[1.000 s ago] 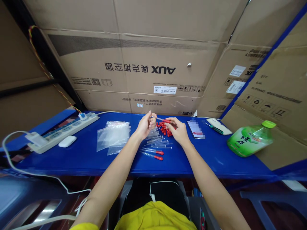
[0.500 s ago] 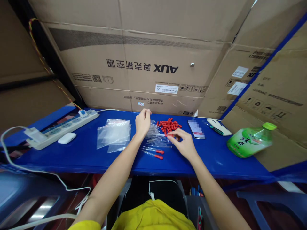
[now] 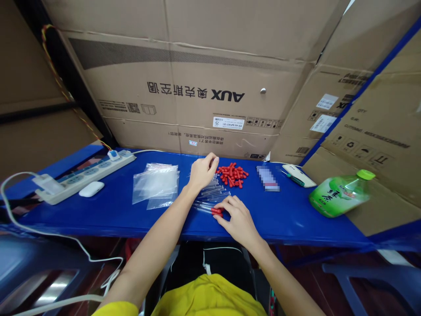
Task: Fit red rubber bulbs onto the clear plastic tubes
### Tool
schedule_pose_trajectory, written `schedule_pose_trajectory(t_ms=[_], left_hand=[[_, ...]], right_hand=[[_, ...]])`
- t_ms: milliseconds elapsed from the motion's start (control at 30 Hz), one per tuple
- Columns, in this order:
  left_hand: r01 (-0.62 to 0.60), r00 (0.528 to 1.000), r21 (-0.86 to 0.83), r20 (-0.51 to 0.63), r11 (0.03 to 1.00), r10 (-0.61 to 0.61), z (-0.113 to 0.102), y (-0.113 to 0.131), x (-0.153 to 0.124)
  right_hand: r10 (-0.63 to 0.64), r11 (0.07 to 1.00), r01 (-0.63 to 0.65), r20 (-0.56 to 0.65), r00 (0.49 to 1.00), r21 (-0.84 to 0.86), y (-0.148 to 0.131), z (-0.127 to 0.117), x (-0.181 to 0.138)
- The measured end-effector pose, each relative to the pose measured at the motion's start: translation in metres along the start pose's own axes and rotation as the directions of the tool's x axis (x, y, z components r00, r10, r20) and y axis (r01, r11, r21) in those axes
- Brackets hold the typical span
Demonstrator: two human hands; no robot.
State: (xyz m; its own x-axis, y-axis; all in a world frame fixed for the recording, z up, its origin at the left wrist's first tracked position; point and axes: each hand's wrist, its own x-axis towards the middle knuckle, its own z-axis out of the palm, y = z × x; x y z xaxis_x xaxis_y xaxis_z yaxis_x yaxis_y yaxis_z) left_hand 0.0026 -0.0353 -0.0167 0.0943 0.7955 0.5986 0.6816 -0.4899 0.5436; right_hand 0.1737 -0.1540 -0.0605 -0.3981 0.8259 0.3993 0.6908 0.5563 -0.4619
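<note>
My right hand (image 3: 237, 218) is low over the near part of the table, thumb and fingers closed around the red bulb ends of glass droppers (image 3: 217, 211) that lie side by side. Their clear tubes point left. Farther back, my left hand (image 3: 202, 173) is curled with its fingertips together above the far end of a pile of loose clear tubes (image 3: 215, 191); whatever it may hold is hidden. Just right of that hand lies a heap of loose red rubber bulbs (image 3: 233, 175).
Clear plastic bags (image 3: 158, 182) lie left of the tubes. A phone (image 3: 268, 179), a cream-coloured case-like item (image 3: 304, 176) and a green tea bottle (image 3: 340, 193) are on the right. A power strip (image 3: 87, 175) and white earbud case (image 3: 91, 189) sit left. Cardboard (image 3: 197, 66) walls the back.
My right hand has moved down toward me, from beside the bulb heap to the assembled droppers. My left hand has shifted slightly right.
</note>
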Motion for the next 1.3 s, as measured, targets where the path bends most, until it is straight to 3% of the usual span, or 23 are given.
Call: schedule_pose_trajectory(t_ms=[367, 533, 767, 900, 1067, 1300], left_hand=[[-0.025, 0.999, 0.009, 0.032, 1.000, 0.025, 0.001, 0.001, -0.001], [-0.030, 0.999, 0.027, 0.045, 0.999, 0.029, 0.003, 0.002, -0.003], [-0.064, 0.994, -0.017, 0.090, 0.998, 0.065, 0.005, 0.006, -0.005], [-0.124, 0.974, -0.087, 0.177, 0.988, 0.138, 0.001, 0.009, -0.005], [-0.170, 0.955, -0.152, 0.219, 0.974, 0.201, -0.001, 0.011, -0.007], [-0.182, 0.954, -0.077, 0.227, 0.980, 0.195, 0.000, 0.010, -0.007]], right_hand=[[0.084, 0.996, -0.084, -0.001, 0.996, -0.009, 0.001, 0.000, 0.003], [0.096, 0.993, -0.104, 0.127, 0.987, 0.052, 0.013, -0.009, 0.021], [0.098, 0.995, -0.100, 0.193, 0.976, -0.002, 0.013, -0.027, 0.037], [0.124, 0.992, -0.127, 0.275, 0.953, -0.008, 0.013, -0.029, 0.041], [0.124, 0.991, -0.097, 0.379, 0.917, -0.090, 0.015, -0.030, 0.057], [0.167, 0.954, -0.032, 0.437, 0.884, -0.299, 0.004, -0.031, 0.076]])
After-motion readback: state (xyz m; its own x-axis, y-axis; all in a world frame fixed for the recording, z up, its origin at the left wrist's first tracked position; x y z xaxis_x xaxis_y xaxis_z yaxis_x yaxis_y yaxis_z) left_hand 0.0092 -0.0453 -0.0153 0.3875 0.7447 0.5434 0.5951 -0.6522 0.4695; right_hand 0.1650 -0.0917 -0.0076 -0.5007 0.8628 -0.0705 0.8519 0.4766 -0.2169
